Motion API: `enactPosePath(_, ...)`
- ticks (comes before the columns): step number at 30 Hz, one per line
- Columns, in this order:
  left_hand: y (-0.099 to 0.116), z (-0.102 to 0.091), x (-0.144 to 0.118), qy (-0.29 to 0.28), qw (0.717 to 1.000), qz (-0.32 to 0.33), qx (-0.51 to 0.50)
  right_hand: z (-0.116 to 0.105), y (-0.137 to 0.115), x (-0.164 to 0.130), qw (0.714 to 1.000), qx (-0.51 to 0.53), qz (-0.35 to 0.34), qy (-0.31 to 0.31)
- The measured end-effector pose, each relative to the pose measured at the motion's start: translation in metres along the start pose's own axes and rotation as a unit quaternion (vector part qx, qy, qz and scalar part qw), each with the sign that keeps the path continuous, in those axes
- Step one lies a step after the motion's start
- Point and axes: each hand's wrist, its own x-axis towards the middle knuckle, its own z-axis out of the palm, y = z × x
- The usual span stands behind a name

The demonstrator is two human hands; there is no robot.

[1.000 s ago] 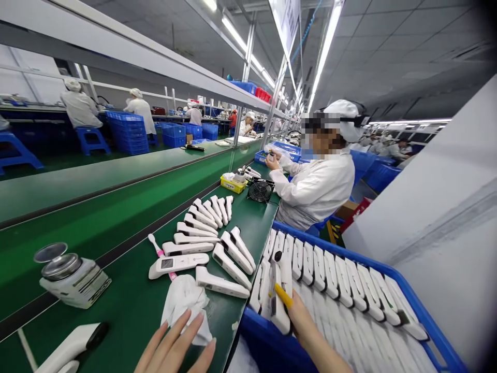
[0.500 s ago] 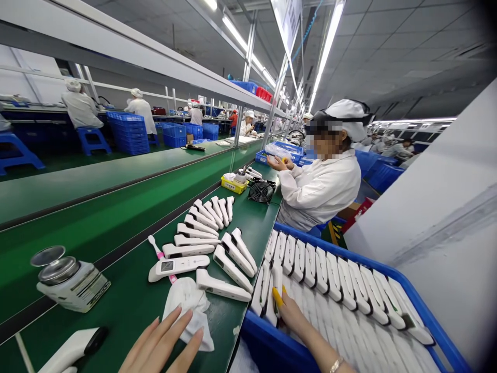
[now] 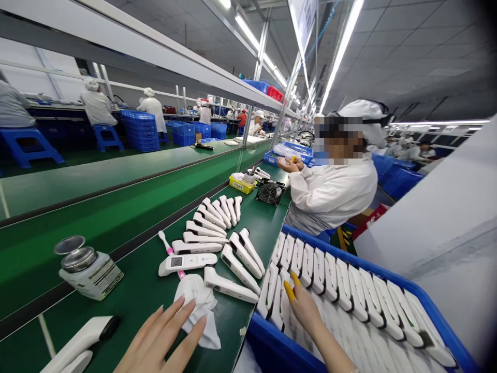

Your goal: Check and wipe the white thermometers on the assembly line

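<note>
My left hand (image 3: 165, 336) lies with its fingers spread beside a crumpled white cloth (image 3: 196, 298), palm down over the green bench. Yellow covers show on two fingertips of my right hand (image 3: 306, 308), which is over a blue crate (image 3: 267, 342); its fingers are apart and hold nothing visible. Just left of those fingertips, a white handheld thermometer (image 3: 276, 311) stands at the near end of a packed row. On the bench, a thermometer with a small screen (image 3: 190, 262) lies across a pink and white toothbrush (image 3: 165, 241). Several more thermometers (image 3: 229, 287) fan out around it.
A pump-top bottle (image 3: 91, 272) stands at left, with a white device (image 3: 83, 342) below it. Farther along are a yellow tray (image 3: 243, 184) and a black fan (image 3: 271, 191). A co-worker in white (image 3: 334, 191) sits beyond the crate; a sloping white surface (image 3: 435, 207) is at right.
My right hand's fingertips have come slightly away from the thermometer in the crate and sit apart. My left hand stays spread by the cloth. The view has shifted slightly left.
</note>
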Motion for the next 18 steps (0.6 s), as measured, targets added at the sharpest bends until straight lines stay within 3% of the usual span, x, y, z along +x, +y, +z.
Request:
enactPosePath(3,0.009,-0.013,0.011,0.002,1.0,-0.007,-0.002,-0.003,-0.044,-0.001,0.993,0.019,-0.113,0.037)
enactPosePath(6,0.018,-0.025,0.02,-0.021,1.0,-0.012,0.007,0.005,-0.086,0.003,0.978,0.038,-0.206,0.021)
enactPosePath(11,0.019,-0.028,0.02,-0.005,0.999,0.0,-0.043,0.014,-0.123,0.03,0.977,0.073,-0.201,0.03)
enactPosePath(14,0.019,-0.025,0.017,-0.009,0.989,-0.069,-0.131,0.019,-0.132,0.024,0.976,0.126,-0.171,0.057)
enactPosePath(16,0.023,-0.023,0.017,-0.011,0.967,-0.147,-0.206,0.035,-0.133,-0.004,0.97,0.176,-0.158,0.054)
enactPosePath(18,0.029,-0.02,0.02,-0.009,0.926,-0.248,-0.285,0.06,-0.127,-0.049,0.955,0.254,-0.154,0.018)
